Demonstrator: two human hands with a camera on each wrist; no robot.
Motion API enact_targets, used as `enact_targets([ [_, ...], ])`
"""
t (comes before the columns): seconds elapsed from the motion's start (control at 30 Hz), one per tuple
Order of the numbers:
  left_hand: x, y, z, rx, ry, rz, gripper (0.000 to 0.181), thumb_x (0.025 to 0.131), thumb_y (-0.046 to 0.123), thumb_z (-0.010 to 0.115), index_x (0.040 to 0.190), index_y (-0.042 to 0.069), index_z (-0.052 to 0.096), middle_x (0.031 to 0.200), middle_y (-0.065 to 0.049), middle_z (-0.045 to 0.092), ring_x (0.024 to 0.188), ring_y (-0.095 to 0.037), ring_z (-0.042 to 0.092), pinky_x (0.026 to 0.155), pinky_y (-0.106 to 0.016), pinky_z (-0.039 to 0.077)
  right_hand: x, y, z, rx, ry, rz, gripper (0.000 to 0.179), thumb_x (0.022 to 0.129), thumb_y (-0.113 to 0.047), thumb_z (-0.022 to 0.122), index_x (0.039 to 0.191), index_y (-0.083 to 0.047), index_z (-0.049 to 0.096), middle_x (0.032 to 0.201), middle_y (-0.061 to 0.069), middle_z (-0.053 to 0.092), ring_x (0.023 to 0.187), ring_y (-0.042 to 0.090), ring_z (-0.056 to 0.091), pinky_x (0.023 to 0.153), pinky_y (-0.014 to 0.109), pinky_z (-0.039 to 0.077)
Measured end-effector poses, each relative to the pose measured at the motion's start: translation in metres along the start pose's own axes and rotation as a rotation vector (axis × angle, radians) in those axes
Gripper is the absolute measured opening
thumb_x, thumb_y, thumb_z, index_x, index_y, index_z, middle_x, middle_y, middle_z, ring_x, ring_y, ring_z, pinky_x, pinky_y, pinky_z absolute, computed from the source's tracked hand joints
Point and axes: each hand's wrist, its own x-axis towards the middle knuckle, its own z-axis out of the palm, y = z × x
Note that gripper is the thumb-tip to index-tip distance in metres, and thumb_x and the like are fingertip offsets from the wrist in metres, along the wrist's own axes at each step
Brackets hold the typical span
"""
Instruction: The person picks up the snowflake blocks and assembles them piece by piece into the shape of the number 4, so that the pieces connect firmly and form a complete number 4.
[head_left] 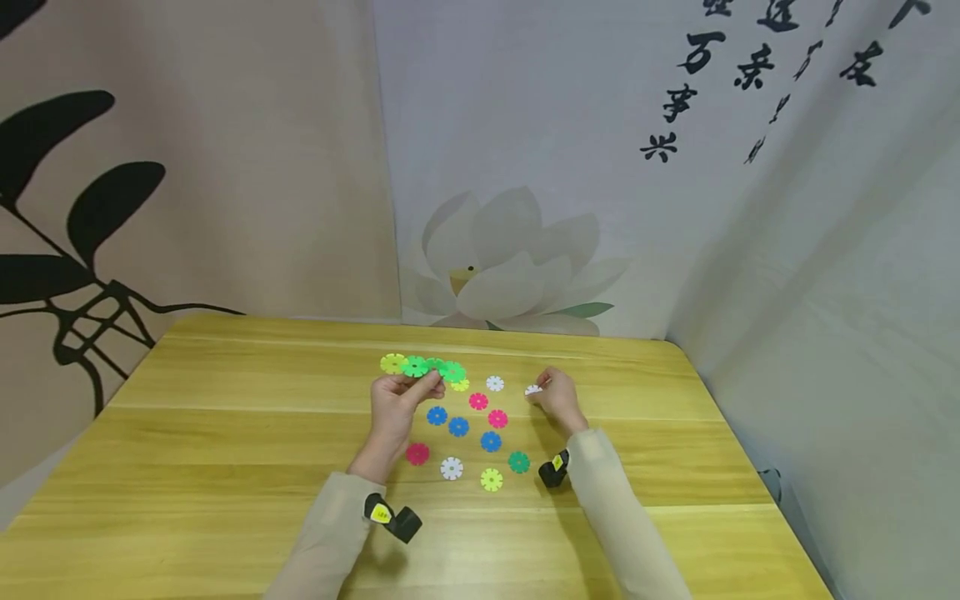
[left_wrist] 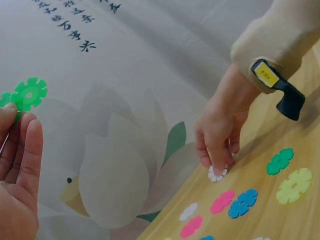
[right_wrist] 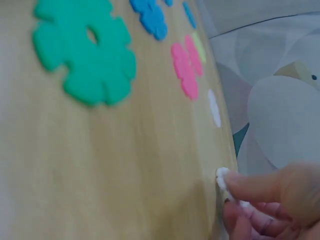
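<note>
In the head view my left hand pinches a row of joined plastic snowflake discs, held up over the table. Green discs make up most of the row, and a yellow disc forms its left end. The left wrist view shows one green disc standing out past the thumb; the rest of the row is cut off there. My right hand is at the far right of the loose discs. Its thumb and fingertips pinch a white snowflake disc, close over the tabletop.
Loose discs lie scattered on the wooden table between my arms: blue, pink, white, yellow and a darker green. A printed curtain hangs behind the table's back edge. Each wrist wears a black camera mount.
</note>
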Motion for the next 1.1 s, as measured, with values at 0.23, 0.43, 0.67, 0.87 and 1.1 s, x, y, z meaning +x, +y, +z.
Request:
enact_targets([
  [0.23, 0.001, -0.002, 0.001, 0.000, -0.011, 0.007, 0.025, 0.083, -0.008, 0.063, 0.074, 0.014, 0.072, 0.067, -0.003, 0.069, 0.060, -0.012, 0.066, 0.062, -0.027, 0.059, -0.011, 0.001, 0.006, 0.335, 0.065, 0.012, 0.015, 0.080, 0.008, 0.067, 0.094, 0.008, 0.062, 0.074, 0.009, 0.057, 0.063, 0.013, 0.054, 0.058, 0.026, 0.056],
  [0.43, 0.002, -0.003, 0.002, -0.003, -0.016, 0.015, 0.024, 0.083, -0.008, 0.064, 0.074, 0.013, 0.072, 0.066, -0.004, 0.069, 0.060, -0.012, 0.066, 0.062, -0.026, 0.059, -0.030, -0.024, 0.002, 0.490, 0.091, -0.048, 0.013, 0.080, 0.006, 0.068, 0.092, 0.009, 0.064, 0.072, 0.011, 0.064, 0.059, 0.010, 0.061, 0.065, 0.036, 0.060],
  [0.67, 0.002, -0.003, 0.003, -0.022, -0.012, 0.021, 0.024, 0.083, -0.008, 0.063, 0.074, 0.012, 0.072, 0.067, -0.006, 0.069, 0.060, -0.012, 0.066, 0.061, -0.026, 0.059, -0.056, -0.061, -0.006, 0.574, 0.068, -0.153, 0.013, 0.082, 0.004, 0.068, 0.091, 0.012, 0.062, 0.075, 0.014, 0.067, 0.062, 0.014, 0.066, 0.058, 0.024, 0.058],
  [0.87, 0.002, -0.004, 0.003, -0.024, -0.007, 0.020, 0.024, 0.083, -0.008, 0.064, 0.075, 0.013, 0.072, 0.068, -0.007, 0.069, 0.060, -0.014, 0.066, 0.061, -0.026, 0.059, -0.073, -0.083, -0.008, 0.648, 0.052, -0.277, 0.013, 0.083, 0.004, 0.066, 0.091, 0.013, 0.061, 0.077, 0.019, 0.067, 0.066, 0.016, 0.067, 0.059, 0.025, 0.058],
  [1.1, 0.002, -0.003, 0.005, -0.040, 0.001, 0.013, 0.027, 0.083, -0.010, 0.063, 0.074, 0.013, 0.072, 0.067, -0.007, 0.069, 0.059, -0.012, 0.066, 0.061, -0.025, 0.059, -0.087, -0.102, -0.005, 0.730, 0.067, -0.408, 0.011, 0.083, 0.007, 0.065, 0.089, 0.015, 0.060, 0.077, 0.027, 0.065, 0.064, 0.013, 0.065, 0.058, 0.025, 0.058],
])
